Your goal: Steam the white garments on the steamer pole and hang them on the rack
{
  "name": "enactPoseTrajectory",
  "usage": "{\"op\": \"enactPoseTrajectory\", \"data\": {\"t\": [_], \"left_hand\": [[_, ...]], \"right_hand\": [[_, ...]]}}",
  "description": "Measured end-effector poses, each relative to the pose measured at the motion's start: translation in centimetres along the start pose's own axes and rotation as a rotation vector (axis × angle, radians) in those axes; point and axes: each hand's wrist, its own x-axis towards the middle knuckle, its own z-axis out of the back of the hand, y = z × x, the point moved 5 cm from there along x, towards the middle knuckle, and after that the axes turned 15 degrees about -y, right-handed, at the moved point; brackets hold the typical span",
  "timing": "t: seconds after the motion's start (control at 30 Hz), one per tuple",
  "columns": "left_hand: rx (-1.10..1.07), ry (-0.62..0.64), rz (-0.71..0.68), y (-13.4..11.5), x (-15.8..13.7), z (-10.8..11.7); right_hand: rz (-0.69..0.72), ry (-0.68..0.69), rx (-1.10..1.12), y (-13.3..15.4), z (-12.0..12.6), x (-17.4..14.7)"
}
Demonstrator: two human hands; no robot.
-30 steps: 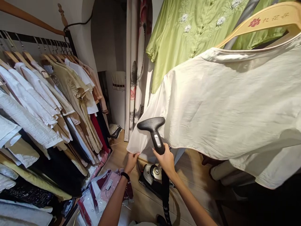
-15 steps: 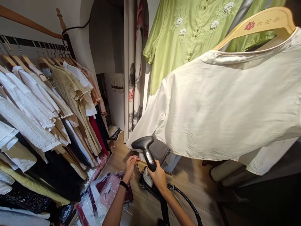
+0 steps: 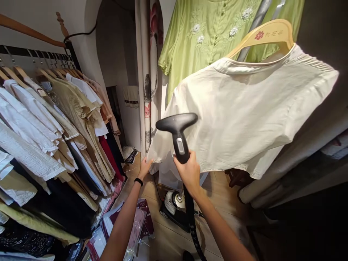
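A cream blouse (image 3: 239, 108) hangs from a wooden hanger (image 3: 272, 33) in front of me. My left hand (image 3: 145, 167) pinches the lower edge of its left sleeve and holds it out to the side. In my right hand (image 3: 189, 172) is the handle of a black garment steamer head (image 3: 178, 125), fingers wrapped round it. The head is held upright in front of the sleeve; whether it touches the cloth I cannot tell. Its black hose runs down past my right wrist to the steamer base (image 3: 174, 206) on the floor.
A green embroidered blouse (image 3: 201, 47) hangs behind. Along the left stands a rack of clothes (image 3: 76, 98). Plastic-wrapped garments (image 3: 136, 224) lie on the floor beside my left forearm. A patterned curtain (image 3: 145, 90) hangs at a doorway.
My right hand has raised the steamer head up to the sleeve. My left hand has moved left and up and taken hold of the sleeve edge. The view has shifted slightly.
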Motion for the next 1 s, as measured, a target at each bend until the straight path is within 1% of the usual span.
{"op": "enactPoseTrajectory", "data": {"t": [0.03, 0.1, 0.2, 0.27, 0.33, 0.4, 0.47, 0.53, 0.63, 0.67, 0.7, 0.77, 0.8, 0.83, 0.87, 0.97, 1.0], "left_hand": [[-0.011, -0.001, 0.003, -0.3, 0.5, 0.0], [-0.033, -0.037, 0.015, -0.4, 0.8, 0.9], [-0.069, -0.103, 0.039, 0.3, 0.1, 3.9], [-0.106, -0.15, 0.07, 0.7, -0.5, 6.1], [-0.156, -0.184, 0.107, 0.9, -0.8, 7.7], [-0.223, -0.198, 0.15, 0.8, -0.7, 8.6], [-0.274, -0.21, 0.186, 0.8, -0.4, 9.1], [-0.278, -0.223, 0.201, 0.8, 0.1, 9.4], [-0.243, -0.269, 0.198, 1.0, 0.7, 9.8], [-0.217, -0.324, 0.184, 1.0, 0.6, 9.9], [-0.176, -0.406, 0.155, 1.0, 0.4, 9.8], [-0.072, -0.592, 0.061, 0.7, -1.1, 9.0], [-0.03, -0.644, 0.015, 0.5, -2.3, 7.9], [-0.006, -0.644, -0.017, 0.2, -3.6, 6.2], [-0.007, -0.575, -0.024, 0.0, -5.0, 4.0], [-0.065, -0.181, 0.057, -1.0, -9.1, -4.1], [-0.085, -0.092, 0.084, -1.5, -10.1, -6.4]], "right_hand": [[0.011, -0.025, 0.0, 0.8, 0.1, 1.0], [0.017, -0.049, -0.008, 1.9, -0.2, 2.4], [0.015, -0.039, -0.027, 1.7, -1.6, 3.2], [0.014, 0.001, -0.046, 0.4, -3.0, 2.6], [-0.004, 0.066, -0.075, -1.6, -4.6, 1.1], [-0.037, 0.141, -0.1, -3.9, -6.0, -1.0], [-0.073, 0.204, -0.108, -6.2, -6.8, -3.4], [-0.094, 0.235, -0.086, -8.0, -6.7, -5.7], [-0.1, 0.222, 0.02, -9.1, -4.5, -7.7], [-0.109, 0.214, 0.059, -9.0, -3.4, -7.9], [-0.121, 0.201, 0.088, -8.7, -2.1, -7.6], [-0.15, 0.149, 0.093, -7.4, 0.6, -6.1], [-0.153, 0.109, 0.073, -6.6, 2.0, -4.8], [-0.149, 0.056, 0.043, -5.6, 3.3, -3.1], [-0.131, 0.004, 0.019, -4.5, 4.4, -1.4], [-0.073, -0.141, -0.017, -2.3, 6.3, 3.9], [-0.053, -0.179, -0.014, -2.1, 6.6, 5.3]]}}
